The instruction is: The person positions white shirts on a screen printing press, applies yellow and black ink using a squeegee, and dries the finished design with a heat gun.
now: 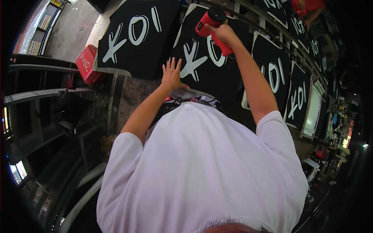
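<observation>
My right hand is wrapped round the handle of a red and black heat gun. Its metal nozzle points down at a black cloth panel printed with large white lettering, and stays a little above the surface by the look of it. The panel lies on a board in front of me. My left hand, fingers spread, rests at the panel's near left edge and holds nothing.
Another printed black panel lies to the left, beside a red cooler box. More printed panels line the rack on the right, near a framed screen. A person in red is at the far right. Metal rails run along the left.
</observation>
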A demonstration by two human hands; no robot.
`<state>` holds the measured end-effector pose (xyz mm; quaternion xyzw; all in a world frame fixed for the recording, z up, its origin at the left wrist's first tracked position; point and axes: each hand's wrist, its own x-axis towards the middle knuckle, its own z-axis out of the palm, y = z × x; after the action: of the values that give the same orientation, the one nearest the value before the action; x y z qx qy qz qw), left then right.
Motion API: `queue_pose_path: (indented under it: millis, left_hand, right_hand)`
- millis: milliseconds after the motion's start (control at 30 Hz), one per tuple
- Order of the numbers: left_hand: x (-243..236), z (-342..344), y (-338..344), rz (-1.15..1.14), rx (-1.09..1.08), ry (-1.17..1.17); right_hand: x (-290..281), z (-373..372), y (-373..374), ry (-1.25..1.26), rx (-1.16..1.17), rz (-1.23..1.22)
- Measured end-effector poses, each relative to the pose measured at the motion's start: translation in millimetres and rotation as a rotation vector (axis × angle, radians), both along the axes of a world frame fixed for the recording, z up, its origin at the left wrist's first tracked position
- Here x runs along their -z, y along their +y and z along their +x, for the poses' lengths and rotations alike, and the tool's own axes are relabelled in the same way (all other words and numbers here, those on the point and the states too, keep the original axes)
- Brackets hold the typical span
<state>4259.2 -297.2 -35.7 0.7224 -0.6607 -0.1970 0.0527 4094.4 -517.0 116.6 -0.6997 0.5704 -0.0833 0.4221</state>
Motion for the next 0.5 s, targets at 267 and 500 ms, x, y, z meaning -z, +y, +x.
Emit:
queue_pose_path:
  millis: [267, 500]
  left_hand:
    - [-0.6, 1.6, -5.7, 0.025, -0.008, 0.005]
    - [-2.8, 6.4, -8.9, 0.032, 0.0, 0.0]
  right_hand:
    - [-2.9, 15.6, -8.1, 0.1, -0.034, -0.073]
    - [-0.8, 14.8, -10.7, 0.132, -0.027, -0.083]
